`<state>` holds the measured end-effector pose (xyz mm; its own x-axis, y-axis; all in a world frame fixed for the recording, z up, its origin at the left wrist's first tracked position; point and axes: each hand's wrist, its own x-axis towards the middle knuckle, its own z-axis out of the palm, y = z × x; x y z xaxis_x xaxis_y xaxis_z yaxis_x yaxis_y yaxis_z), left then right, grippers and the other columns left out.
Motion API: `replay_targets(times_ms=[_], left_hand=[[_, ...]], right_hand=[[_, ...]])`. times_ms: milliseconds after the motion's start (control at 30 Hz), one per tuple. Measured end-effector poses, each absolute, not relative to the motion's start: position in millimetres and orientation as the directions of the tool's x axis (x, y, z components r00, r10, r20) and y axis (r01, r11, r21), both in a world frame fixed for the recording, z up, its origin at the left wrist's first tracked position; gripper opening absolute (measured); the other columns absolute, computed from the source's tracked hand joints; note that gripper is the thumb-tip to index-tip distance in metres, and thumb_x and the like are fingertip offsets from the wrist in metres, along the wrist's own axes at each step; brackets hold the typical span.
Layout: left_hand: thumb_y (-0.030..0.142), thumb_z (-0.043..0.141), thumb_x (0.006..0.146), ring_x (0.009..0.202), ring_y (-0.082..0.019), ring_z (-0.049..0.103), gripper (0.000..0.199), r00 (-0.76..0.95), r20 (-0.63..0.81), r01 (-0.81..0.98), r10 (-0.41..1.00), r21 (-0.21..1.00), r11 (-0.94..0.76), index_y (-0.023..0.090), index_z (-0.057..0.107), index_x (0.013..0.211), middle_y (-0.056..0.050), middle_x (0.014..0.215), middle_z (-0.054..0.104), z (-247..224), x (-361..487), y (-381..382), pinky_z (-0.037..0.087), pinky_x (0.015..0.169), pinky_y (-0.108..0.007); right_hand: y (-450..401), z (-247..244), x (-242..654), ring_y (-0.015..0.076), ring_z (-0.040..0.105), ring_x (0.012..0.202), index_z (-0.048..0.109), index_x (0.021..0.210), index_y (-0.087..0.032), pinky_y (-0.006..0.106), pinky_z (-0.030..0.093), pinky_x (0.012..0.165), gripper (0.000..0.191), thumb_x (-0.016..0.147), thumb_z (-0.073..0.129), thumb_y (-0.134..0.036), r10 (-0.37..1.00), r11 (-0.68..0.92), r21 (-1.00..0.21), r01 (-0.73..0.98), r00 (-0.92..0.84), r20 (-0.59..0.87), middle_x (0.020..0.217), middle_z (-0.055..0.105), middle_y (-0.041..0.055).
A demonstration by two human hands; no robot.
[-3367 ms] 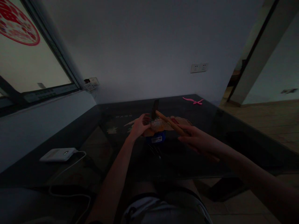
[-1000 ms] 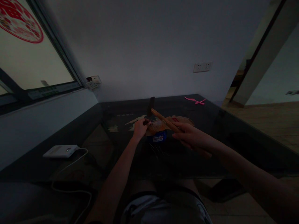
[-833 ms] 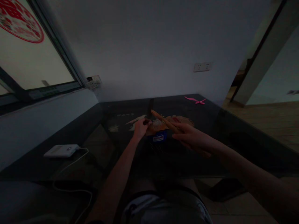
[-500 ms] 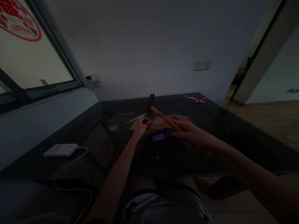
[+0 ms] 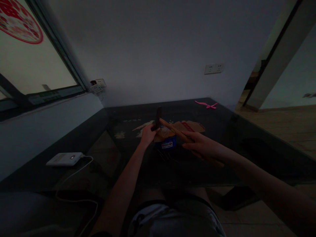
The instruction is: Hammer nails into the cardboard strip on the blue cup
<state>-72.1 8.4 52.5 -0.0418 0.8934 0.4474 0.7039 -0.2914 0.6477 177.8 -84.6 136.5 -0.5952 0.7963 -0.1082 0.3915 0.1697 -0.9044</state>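
Note:
My right hand [image 5: 201,144] is closed round the wooden handle of a hammer [image 5: 176,132]. The dark hammer head is low, right at the fingers of my left hand [image 5: 148,133]. Those fingers are pinched on a small dark thing, mostly hidden now by the head; its kind cannot be made out. Beside them, a crumpled brown paper piece [image 5: 164,133] lies on top of a blue box [image 5: 168,143] with a white label. A flattened brown paper or cardboard piece [image 5: 194,127] with a red band lies behind the handle.
The dark glossy table [image 5: 138,164] bears a white power bank [image 5: 65,159] with a cable at the left. A pink ribbon-like strip [image 5: 206,105] lies at the far right. Pale scraps [image 5: 120,135] are left of my left hand. A wall [image 5: 153,65] rises behind.
The hammer head has come down from above the box to my left fingers. My right hand has dipped slightly; my left hand stays in place.

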Motion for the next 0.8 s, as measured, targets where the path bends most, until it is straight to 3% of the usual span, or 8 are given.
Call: replay_targets(times_ms=[233, 433, 600, 800], left_hand=[[0.017, 0.064, 0.073, 0.078, -0.017, 0.064, 0.009, -0.043, 0.432, 0.651, 0.901, 0.696, -0.303, 0.014, 0.067, 0.081, -0.005, 0.083, 0.070, 49.8, -72.7, 10.7, 0.047, 0.073, -0.027], [0.023, 0.064, 0.074, 0.081, -0.020, 0.064, 0.013, -0.036, 0.450, 0.729, 0.892, 0.622, -0.284, 0.015, 0.067, 0.084, -0.007, 0.086, 0.070, 50.5, -73.7, 10.4, 0.047, 0.074, -0.030], [0.018, 0.063, 0.074, 0.079, -0.017, 0.064, 0.007, -0.042, 0.420, 0.664, 0.907, 0.690, -0.288, 0.016, 0.067, 0.080, -0.005, 0.084, 0.070, 54.8, -70.7, 7.4, 0.047, 0.074, -0.027], [0.023, 0.066, 0.073, 0.078, -0.019, 0.064, 0.011, -0.055, 0.436, 0.723, 0.898, 0.638, -0.266, 0.015, 0.067, 0.081, -0.006, 0.082, 0.070, 55.9, -71.6, 6.4, 0.047, 0.072, -0.029]], right_hand=[[-86.3, 141.6, 177.6, 0.0039, 0.038, 0.030, 0.050, 0.118, -0.018, 0.013, 0.031, 0.027, 0.040, 0.079, 0.053, -0.022, 0.815, 0.196, -0.908, 0.371, -0.577, -0.060, 0.048, 0.041, -0.0110], [-84.1, 134.5, 178.0, 0.0054, 0.041, 0.034, 0.048, 0.123, -0.018, 0.015, 0.033, 0.030, 0.045, 0.078, 0.054, -0.022, 0.801, 0.196, -0.894, 0.404, -0.592, -0.092, 0.051, 0.044, -0.0098], [-82.4, 134.2, 180.4, 0.0051, 0.042, 0.034, 0.050, 0.123, -0.020, 0.016, 0.034, 0.031, 0.046, 0.077, 0.055, -0.022, 0.822, 0.250, -0.891, 0.379, -0.569, -0.011, 0.053, 0.046, -0.0089], [-86.4, 134.6, 177.9, 0.0045, 0.040, 0.032, 0.048, 0.123, -0.017, 0.014, 0.032, 0.029, 0.045, 0.079, 0.053, -0.021, 0.797, 0.192, -0.896, 0.401, -0.596, -0.096, 0.051, 0.042, -0.0102]])
